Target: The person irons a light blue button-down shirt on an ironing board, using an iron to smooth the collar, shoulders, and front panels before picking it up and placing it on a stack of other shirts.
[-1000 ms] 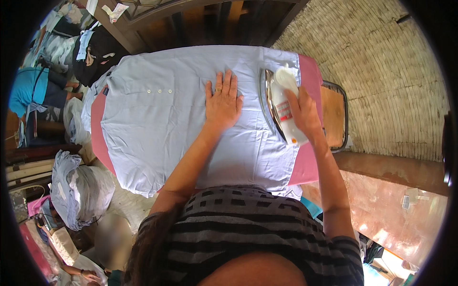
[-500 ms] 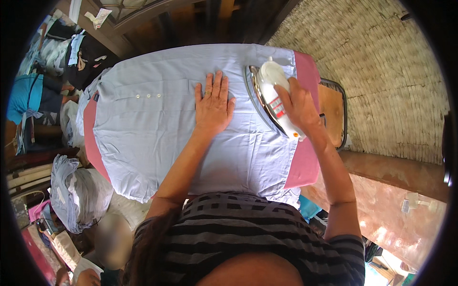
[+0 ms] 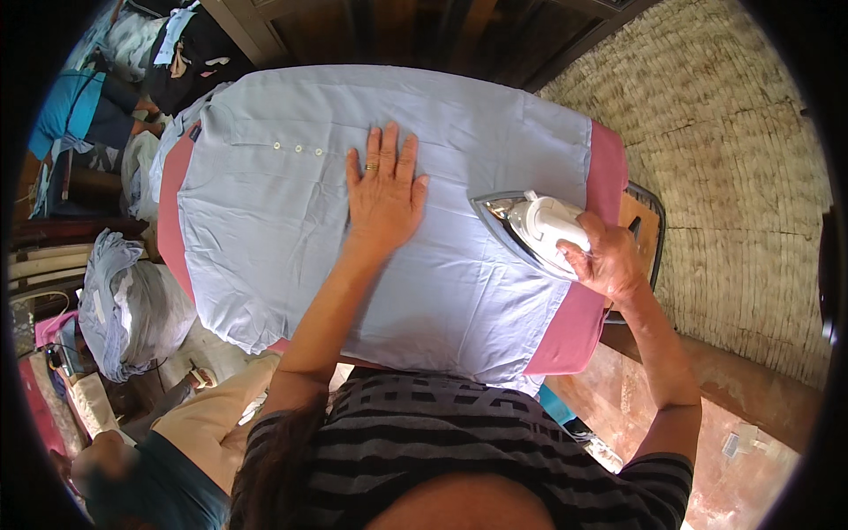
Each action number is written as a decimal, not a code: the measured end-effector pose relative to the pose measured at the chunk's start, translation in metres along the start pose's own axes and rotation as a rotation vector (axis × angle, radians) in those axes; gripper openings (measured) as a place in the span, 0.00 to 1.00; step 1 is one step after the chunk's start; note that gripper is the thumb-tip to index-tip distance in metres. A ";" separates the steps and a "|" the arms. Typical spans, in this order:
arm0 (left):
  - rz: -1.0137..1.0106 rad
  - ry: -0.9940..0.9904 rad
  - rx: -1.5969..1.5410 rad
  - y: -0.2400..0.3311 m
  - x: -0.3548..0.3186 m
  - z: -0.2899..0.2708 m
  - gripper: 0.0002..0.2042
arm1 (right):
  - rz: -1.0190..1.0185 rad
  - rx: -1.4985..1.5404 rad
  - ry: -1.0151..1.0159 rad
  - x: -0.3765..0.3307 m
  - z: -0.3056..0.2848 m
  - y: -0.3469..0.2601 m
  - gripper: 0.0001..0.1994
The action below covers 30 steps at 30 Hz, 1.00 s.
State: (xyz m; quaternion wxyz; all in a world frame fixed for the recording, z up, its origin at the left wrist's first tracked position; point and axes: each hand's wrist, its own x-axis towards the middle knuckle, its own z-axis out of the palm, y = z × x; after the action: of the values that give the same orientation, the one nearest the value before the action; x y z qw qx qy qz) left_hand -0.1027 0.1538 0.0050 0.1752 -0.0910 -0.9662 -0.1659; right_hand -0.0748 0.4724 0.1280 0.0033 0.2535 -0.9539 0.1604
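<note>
A light blue shirt (image 3: 291, 230) with small white buttons lies spread over a board with a pink cover (image 3: 565, 334). My left hand (image 3: 385, 196) rests flat on the middle of the shirt, fingers spread, a ring on one finger. In my right hand (image 3: 608, 256) is a white iron (image 3: 543, 221), its handle wrapped by my fingers. The iron stands on the shirt near the hem at the right, its pointed tip toward the left. Part of the iron's heel is hidden by my right hand.
A stack of folded clothes (image 3: 132, 309) stands left of the board. Another person (image 3: 190, 442) is at the lower left, and someone in blue (image 3: 71, 110) at the upper left. A dark wooden door (image 3: 424, 31) lies beyond; a woven wall (image 3: 715, 177) rises at right.
The iron has moved nearer to me and turned, its tip now pointing left instead of away. My left hand stays on the shirt. A person has come more into view at lower left.
</note>
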 end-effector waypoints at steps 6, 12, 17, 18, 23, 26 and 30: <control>-0.022 -0.026 0.013 -0.017 0.004 -0.008 0.25 | -0.080 -0.043 -0.024 0.052 -0.005 0.004 0.19; -0.018 0.010 0.067 -0.028 0.006 -0.006 0.25 | -0.194 -0.022 -0.014 0.094 0.000 0.006 0.18; -0.032 -0.003 0.142 -0.035 0.008 -0.003 0.25 | -0.265 -0.054 -0.047 0.140 0.005 -0.003 0.20; -0.038 -0.008 0.158 -0.035 0.010 -0.003 0.25 | -0.266 -0.055 -0.065 0.147 0.007 -0.005 0.20; -0.062 -0.029 0.196 -0.041 0.009 0.002 0.25 | -0.261 -0.057 -0.147 0.163 0.010 -0.010 0.22; -0.042 -0.005 0.161 -0.042 0.008 0.000 0.25 | -0.363 -0.017 -0.100 0.158 0.009 0.005 0.18; -0.055 0.028 0.113 -0.040 0.008 -0.005 0.24 | -0.399 -0.069 -0.106 0.145 -0.006 0.026 0.15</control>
State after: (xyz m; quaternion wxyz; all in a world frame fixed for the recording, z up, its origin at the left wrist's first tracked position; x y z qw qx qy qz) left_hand -0.1173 0.1161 0.0012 0.1887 -0.0518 -0.9737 -0.1169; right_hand -0.2146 0.4256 0.1384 -0.0065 0.4454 -0.8885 0.1104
